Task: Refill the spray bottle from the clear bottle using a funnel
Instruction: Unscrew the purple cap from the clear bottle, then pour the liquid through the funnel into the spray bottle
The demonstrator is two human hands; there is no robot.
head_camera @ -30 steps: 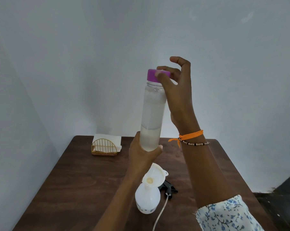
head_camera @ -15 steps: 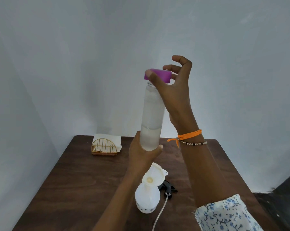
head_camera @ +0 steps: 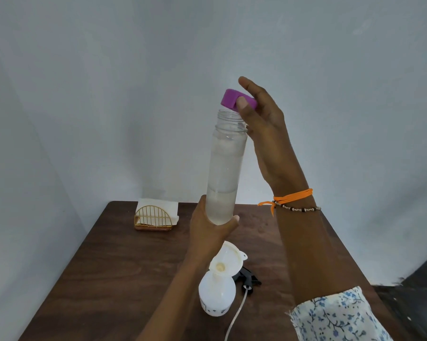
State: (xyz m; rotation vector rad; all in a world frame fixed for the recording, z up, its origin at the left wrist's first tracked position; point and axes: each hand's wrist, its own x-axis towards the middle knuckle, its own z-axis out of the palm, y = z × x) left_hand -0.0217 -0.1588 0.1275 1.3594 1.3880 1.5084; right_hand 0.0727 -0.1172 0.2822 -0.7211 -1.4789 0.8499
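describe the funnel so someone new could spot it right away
Start at the brown wooden table. Near its front stands a white spray bottle, and the funnel sits in its neck. It is the only cream, open-mouthed cone there.

Dark wooden table (head_camera: 114,279), spray bottle (head_camera: 216,295), black sprayer head (head_camera: 248,279), napkin holder (head_camera: 154,217)

Clear bottle (head_camera: 223,168): tall, cylindrical, upright, raised above the table; threaded neck open; liquid fills roughly the lower quarter. Purple cap (head_camera: 232,100): off, tilted, just above and right of the neck. Spray bottle (head_camera: 216,297): white, squat, upright at near centre. White funnel (head_camera: 226,262) seated in its mouth, leaning right.
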